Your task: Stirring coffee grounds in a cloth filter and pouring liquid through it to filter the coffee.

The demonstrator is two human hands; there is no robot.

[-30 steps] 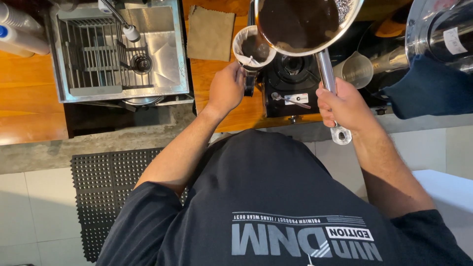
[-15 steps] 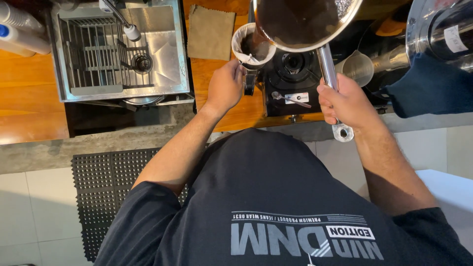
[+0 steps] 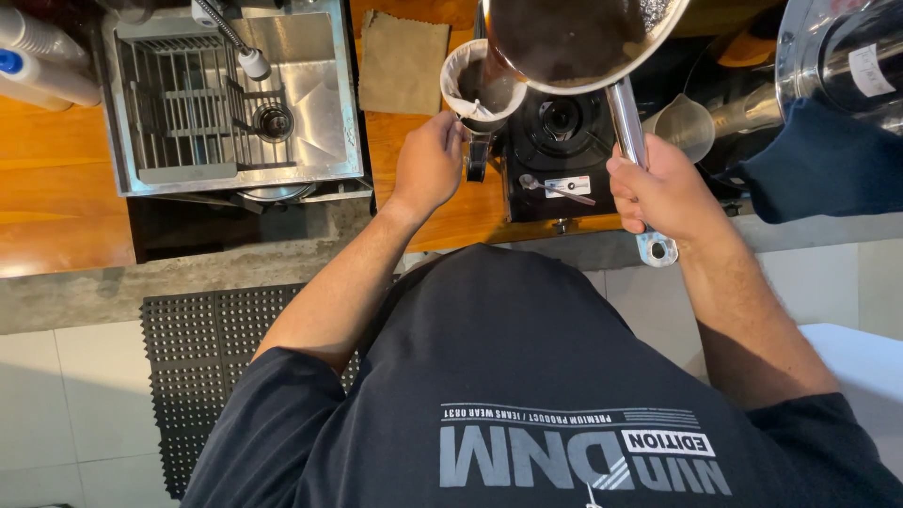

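Tilting over the top edge of the view, the steel saucepan (image 3: 574,42) you hold carries a dark liquid that fills most of its bowl, and its rim overlaps the cloth filter cup (image 3: 482,85) at about 9 o'clock from the pan. That filter cup is a white cloth ring on a dark-handled holder, with dark wet contents inside and a pale stick-like thing lying across its mouth; what it is cannot be told. Your right hand (image 3: 663,193) is clamped around the saucepan handle (image 3: 632,150), whose long axis runs from the bowl at 12 o'clock down toward you at 6 o'clock, leaning slightly to the right, with the hanging-hole end poking out below your fist. Your left hand (image 3: 428,165) is closed on the filter holder's handle, just at 7 o'clock from the cup. Your hands are apart, one on each vessel. Under the pan sits a black single-burner stove (image 3: 555,155) on the wooden worktop (image 3: 56,188). At 3 o'clock from the stove stands a steel measuring jug (image 3: 685,127), its contents not visible. A folded brown cloth (image 3: 404,61) lies at 9 o'clock from the cup, and beyond it a steel sink (image 3: 310,103) holds a wire rack.
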